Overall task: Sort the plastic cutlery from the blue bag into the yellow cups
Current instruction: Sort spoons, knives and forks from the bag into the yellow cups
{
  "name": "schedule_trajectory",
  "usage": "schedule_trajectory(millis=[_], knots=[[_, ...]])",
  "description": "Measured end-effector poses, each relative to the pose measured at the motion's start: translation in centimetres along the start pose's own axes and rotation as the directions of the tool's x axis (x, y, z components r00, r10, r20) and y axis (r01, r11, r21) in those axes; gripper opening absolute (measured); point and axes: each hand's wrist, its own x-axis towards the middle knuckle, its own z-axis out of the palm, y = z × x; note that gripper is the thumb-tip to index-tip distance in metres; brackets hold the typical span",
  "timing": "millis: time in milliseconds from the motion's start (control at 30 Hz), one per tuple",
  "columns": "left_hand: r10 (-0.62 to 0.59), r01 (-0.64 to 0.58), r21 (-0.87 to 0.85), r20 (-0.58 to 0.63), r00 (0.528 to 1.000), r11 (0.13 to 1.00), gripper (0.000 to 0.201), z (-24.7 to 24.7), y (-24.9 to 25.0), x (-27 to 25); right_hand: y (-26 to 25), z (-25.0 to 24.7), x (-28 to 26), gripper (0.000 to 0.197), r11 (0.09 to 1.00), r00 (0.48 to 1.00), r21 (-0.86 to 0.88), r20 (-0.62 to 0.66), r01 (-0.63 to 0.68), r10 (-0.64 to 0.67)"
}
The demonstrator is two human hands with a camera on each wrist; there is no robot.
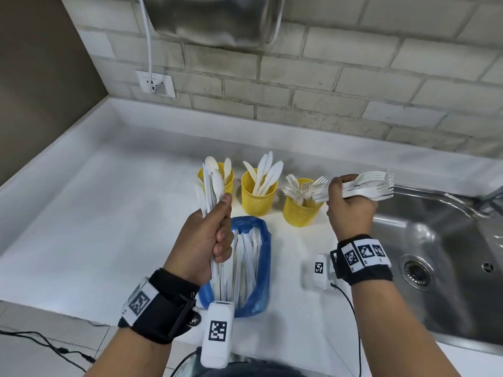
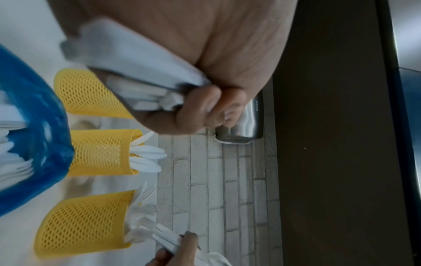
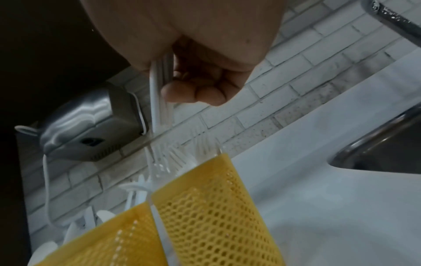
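Three yellow mesh cups stand in a row on the white counter: the left cup (image 1: 229, 183) holds spoons, the middle cup (image 1: 258, 204) knives, the right cup (image 1: 299, 214) forks. In front of them lies the blue bag (image 1: 266, 257) with several white pieces inside. My left hand (image 1: 221, 235) grips an upright bundle of spoons (image 1: 213, 183) above the bag, near the left cup. My right hand (image 1: 345, 201) grips a bundle of forks (image 1: 373, 186), tines pointing right, just right of the fork cup. In the right wrist view the fork handles (image 3: 157, 100) point down at that cup (image 3: 212, 207).
A steel sink (image 1: 435, 254) lies to the right, with a tap (image 3: 391, 19) above it. A metal hand dryer (image 1: 212, 20) hangs on the brick wall, its cord plugged into a socket (image 1: 156, 83). The counter's front edge runs along the bottom left.
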Motion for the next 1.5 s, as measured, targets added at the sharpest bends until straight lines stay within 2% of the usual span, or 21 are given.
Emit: schedule_trajectory(millis=[133,200,300,400,633,667,733,767,900,1100,1200,1300,1400,1500], knots=[[0.003,-0.003,0.034,0.013,1.000,0.999,0.045,1.7,-1.0,0.4,0.2,0.3,0.2,0.020,0.965,0.972,-0.127,0.065,0.231,-0.224],[0.014,-0.014,0.040,0.007,1.000,0.999,0.045,2.1,-1.4,0.5,1.1,1.0,0.4,0.027,0.940,0.961,-0.210,0.111,0.271,-0.252],[0.019,-0.018,0.047,-0.017,1.000,0.999,0.047,2.5,-2.0,0.6,2.7,1.9,0.6,0.044,0.931,0.968,-0.280,0.157,0.233,-0.195],[0.034,-0.033,0.037,-0.045,0.998,0.999,0.047,2.8,-2.0,0.7,3.7,2.7,0.5,0.052,0.911,0.964,-0.335,0.191,0.240,-0.184],[0.083,-0.081,0.032,-0.047,0.995,0.996,0.042,3.5,-1.5,2.0,4.3,3.2,0.2,0.038,0.978,0.977,-0.178,0.199,0.112,-0.076],[0.083,-0.082,0.031,-0.051,0.995,0.996,0.042,3.6,-1.4,2.2,4.4,3.1,0.2,0.032,0.976,0.974,-0.177,0.207,0.126,-0.088],[0.081,-0.079,0.026,-0.063,0.995,0.997,0.042,3.8,-1.5,2.6,4.8,3.2,0.2,0.019,0.943,0.947,-0.234,0.272,0.238,-0.172],[0.076,-0.075,0.022,-0.071,0.995,0.997,0.043,3.9,-1.5,2.7,5.2,3.2,0.2,0.018,0.925,0.932,-0.261,0.309,0.276,-0.191],[0.049,-0.049,0.004,-0.087,0.995,0.999,0.042,4.3,-2.2,3.1,6.2,3.4,0.3,0.031,0.905,0.925,-0.303,0.326,0.298,-0.196],[0.056,-0.055,0.015,-0.110,0.992,0.998,0.043,4.8,-2.1,3.2,5.6,3.2,0.9,0.030,0.935,0.932,-0.255,0.327,0.247,-0.158],[0.065,-0.062,0.027,-0.112,0.992,0.998,0.043,4.8,-2.0,3.0,4.8,3.0,1.2,0.046,0.947,0.935,-0.197,0.299,0.254,-0.188],[0.066,-0.061,0.043,-0.113,0.991,0.997,0.044,5.0,-2.1,2.8,3.7,2.5,1.5,0.055,0.943,0.912,-0.123,0.319,0.310,-0.259],[0.065,-0.060,0.049,-0.110,0.992,0.997,0.043,5.2,-2.3,2.7,3.0,2.3,1.9,0.044,0.923,0.865,-0.060,0.379,0.379,-0.330],[0.079,-0.069,0.094,-0.104,0.991,0.993,0.044,5.6,-2.3,2.5,3.2,2.6,2.4,0.046,0.863,0.798,-0.186,0.508,0.470,-0.325]])
